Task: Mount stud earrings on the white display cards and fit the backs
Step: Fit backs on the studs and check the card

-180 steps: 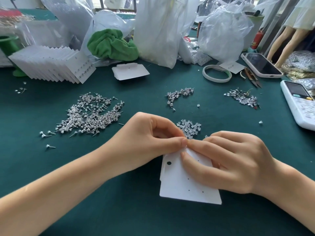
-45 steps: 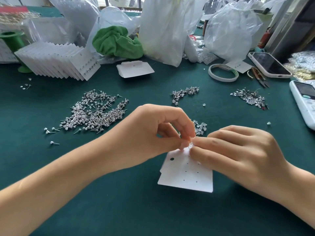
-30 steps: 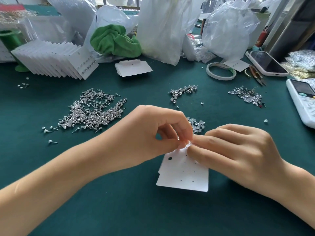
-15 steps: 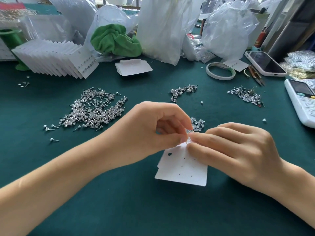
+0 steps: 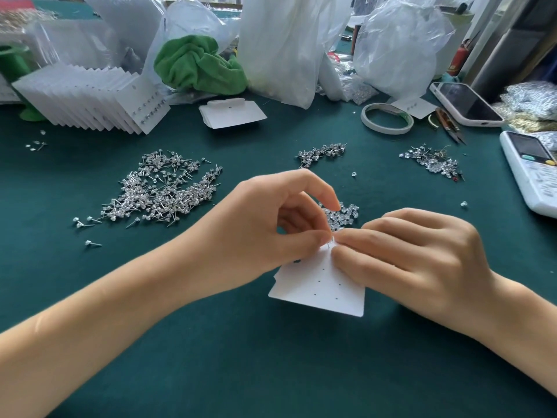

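The left hand point(image 5: 271, 227) and right hand point(image 5: 416, 260) are pinched together on a stud earring point(image 5: 331, 241) at the top edge of the white display card point(image 5: 319, 285), which is held tilted over a dark green table point(image 5: 271, 372) strewn with loose studs point(image 5: 162, 188), clear backs point(image 5: 343, 215), plastic bags point(image 5: 286, 40) and a phone point(image 5: 465, 104)

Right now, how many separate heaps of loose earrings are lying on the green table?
3: a big heap left of the hands, a small one at centre, another near the remote. The hands may hide more.
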The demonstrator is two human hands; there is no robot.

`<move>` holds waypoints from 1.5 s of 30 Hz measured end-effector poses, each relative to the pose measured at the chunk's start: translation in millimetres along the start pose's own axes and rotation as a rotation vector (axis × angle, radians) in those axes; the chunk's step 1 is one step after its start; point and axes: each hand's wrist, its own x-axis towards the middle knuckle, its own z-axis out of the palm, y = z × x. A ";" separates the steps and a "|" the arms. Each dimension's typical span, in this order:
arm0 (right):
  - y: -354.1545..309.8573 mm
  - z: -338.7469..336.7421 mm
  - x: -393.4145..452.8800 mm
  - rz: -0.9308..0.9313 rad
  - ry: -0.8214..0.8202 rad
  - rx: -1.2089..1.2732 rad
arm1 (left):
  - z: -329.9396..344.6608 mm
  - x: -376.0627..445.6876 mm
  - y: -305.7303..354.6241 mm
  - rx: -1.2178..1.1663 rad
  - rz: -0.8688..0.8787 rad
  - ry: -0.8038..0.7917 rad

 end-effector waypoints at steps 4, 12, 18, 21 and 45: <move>-0.6 0.1 -0.1 -0.006 -0.001 -0.025 | 1.3 -0.7 0.6 0.028 0.011 0.012; -1.3 -0.4 -0.1 -0.002 -0.008 -0.049 | 4.5 -0.5 -0.3 0.100 0.055 0.030; -2.3 -1.6 2.0 0.006 -0.023 -0.054 | 4.9 0.6 -0.7 0.135 0.079 0.021; -3.1 -2.2 3.0 0.005 -0.027 -0.072 | 4.3 2.2 -0.8 0.137 0.074 0.017; 4.0 -9.4 23.8 1.412 0.233 1.187 | -17.0 11.9 -3.0 -0.074 -0.065 0.366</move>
